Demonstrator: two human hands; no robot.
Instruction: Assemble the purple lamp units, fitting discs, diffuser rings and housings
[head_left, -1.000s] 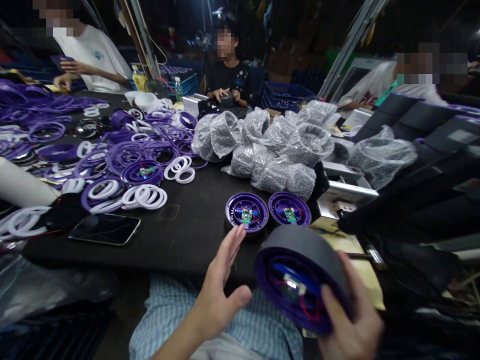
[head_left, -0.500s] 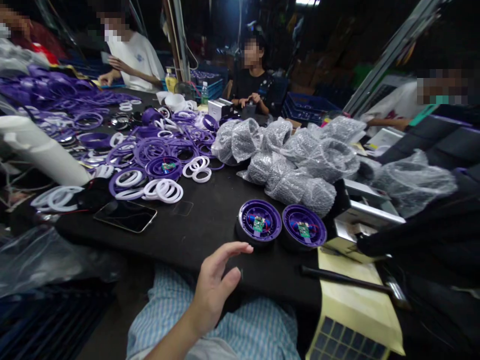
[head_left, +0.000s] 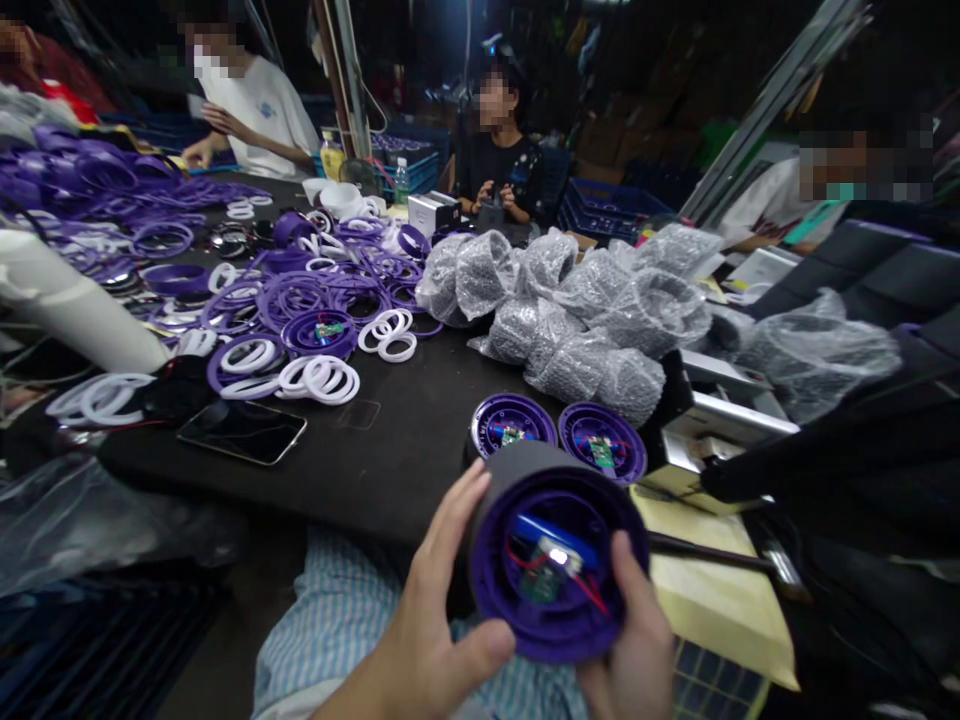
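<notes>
Over my lap, close to the camera, is a round black housing (head_left: 517, 625) with a purple inside, tilted so its open face shows. Inside it are a blue battery (head_left: 559, 535), red wires and a small green circuit board (head_left: 541, 583). My right hand (head_left: 641, 635) grips its right rim, thumb over the edge. My left hand (head_left: 427, 625) cups the left side, fingers along the black wall and thumb by the lower rim. Just behind it, two similar housings, a left one (head_left: 499, 410) and a right one (head_left: 636, 450), lie face up on the black table.
Bubble-wrapped pieces (head_left: 600, 370) are piled behind the housings. A hammer (head_left: 720, 555) lies across yellow paper (head_left: 750, 625) at right. Left of centre lie a phone (head_left: 244, 430), white rings (head_left: 322, 380) and purple rings (head_left: 292, 295). Several people sit across the table.
My right hand has come into view with a housing in it. My left hand, earlier held apart above the table edge, now touches that housing's left side.
</notes>
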